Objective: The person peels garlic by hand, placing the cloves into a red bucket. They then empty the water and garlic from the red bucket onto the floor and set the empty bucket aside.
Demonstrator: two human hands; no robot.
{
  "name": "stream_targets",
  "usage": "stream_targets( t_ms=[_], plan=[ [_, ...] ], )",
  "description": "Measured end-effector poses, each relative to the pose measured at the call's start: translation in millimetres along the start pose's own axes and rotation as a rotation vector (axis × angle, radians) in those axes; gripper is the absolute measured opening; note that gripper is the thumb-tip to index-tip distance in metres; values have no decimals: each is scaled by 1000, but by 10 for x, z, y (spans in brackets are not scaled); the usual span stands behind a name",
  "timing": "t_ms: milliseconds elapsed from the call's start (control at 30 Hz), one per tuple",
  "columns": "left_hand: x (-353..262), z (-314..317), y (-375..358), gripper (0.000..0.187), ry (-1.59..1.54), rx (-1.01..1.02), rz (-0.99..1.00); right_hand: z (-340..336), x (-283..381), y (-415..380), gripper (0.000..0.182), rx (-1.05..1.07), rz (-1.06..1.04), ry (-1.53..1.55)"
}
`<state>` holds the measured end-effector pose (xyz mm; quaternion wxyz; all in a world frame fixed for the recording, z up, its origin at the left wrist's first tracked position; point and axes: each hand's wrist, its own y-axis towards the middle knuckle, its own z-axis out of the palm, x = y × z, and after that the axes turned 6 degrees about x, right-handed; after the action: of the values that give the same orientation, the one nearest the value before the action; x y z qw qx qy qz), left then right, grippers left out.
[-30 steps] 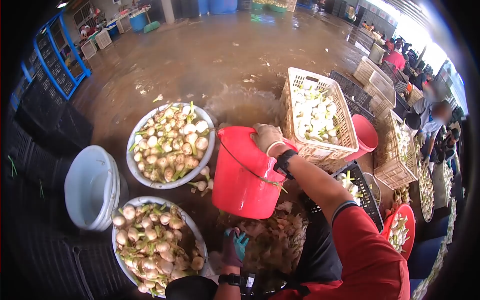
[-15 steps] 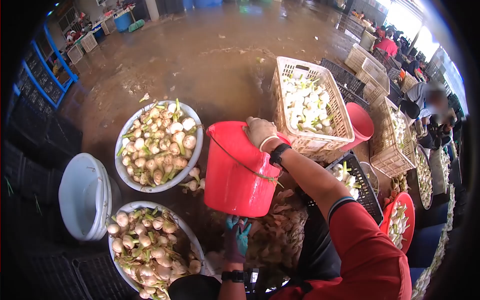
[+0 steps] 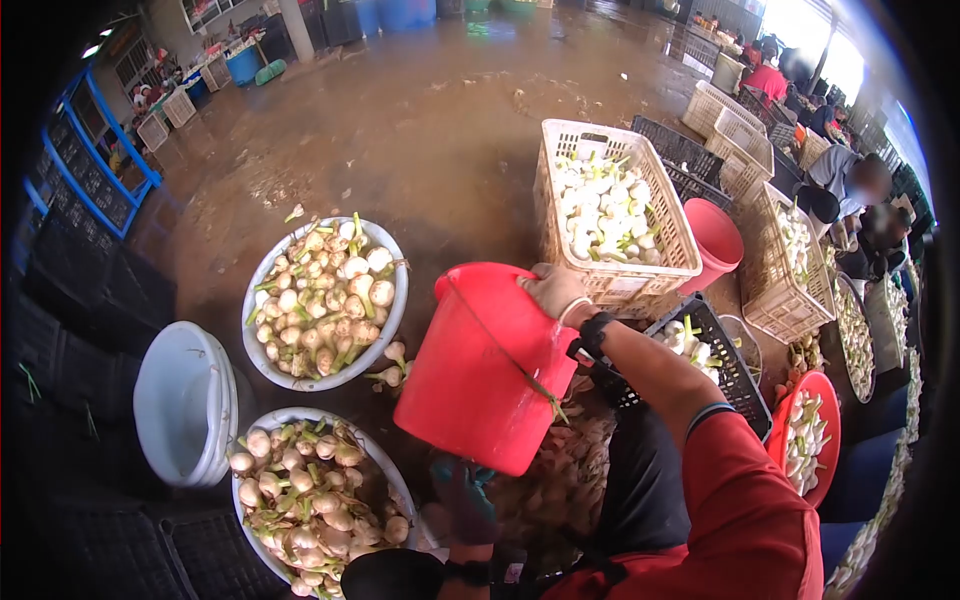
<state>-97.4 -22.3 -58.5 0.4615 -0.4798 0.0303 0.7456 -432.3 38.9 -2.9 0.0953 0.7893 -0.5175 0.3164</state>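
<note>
My right hand point(image 3: 556, 292), in a pale glove with a black watch at the wrist, grips the rim of a red plastic bucket point(image 3: 480, 370) that is tilted, with its mouth away from me. My left hand point(image 3: 462, 498), in a dark teal glove, sits under the bucket's bottom edge; whether it touches is unclear. Left of the bucket stand two white basins full of onion bulbs, one farther point(image 3: 262, 352) and one nearer point(image 3: 395, 487). A pile of peelings point(image 3: 560, 470) lies below the bucket.
A stack of empty pale basins point(image 3: 185, 400) sits at the left. A cream crate of peeled white bulbs point(image 3: 655, 195), a pink bucket point(image 3: 715, 240), a black crate point(image 3: 735, 375) and a red tray point(image 3: 825, 440) are at the right. Other people sit along the right edge. Wet floor lies ahead.
The red bucket has tipped further and shifted slightly right and down. My right hand moved with its rim. My left hand stays under the bucket's base.
</note>
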Motion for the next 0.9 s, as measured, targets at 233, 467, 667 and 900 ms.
stream_targets(
  t_ms=[233, 467, 667, 900],
  plan=[
    [-960, 1207, -446, 68, 501, 221, 290, -87, -759, 177, 36, -122, -43, 799],
    [-1139, 1602, -793, 70, 927, 639, 638, 109, -1306, 113, 44, -287, -428, -674],
    [-1204, 1332, -1144, 62, 1222, 594, 738, 325, -793, -257, 59, 39, -63, 760],
    [-994, 554, -1375, 56, 1009, 6, 569, -350, -47, -562, 56, 366, -228, 399]
  ],
)
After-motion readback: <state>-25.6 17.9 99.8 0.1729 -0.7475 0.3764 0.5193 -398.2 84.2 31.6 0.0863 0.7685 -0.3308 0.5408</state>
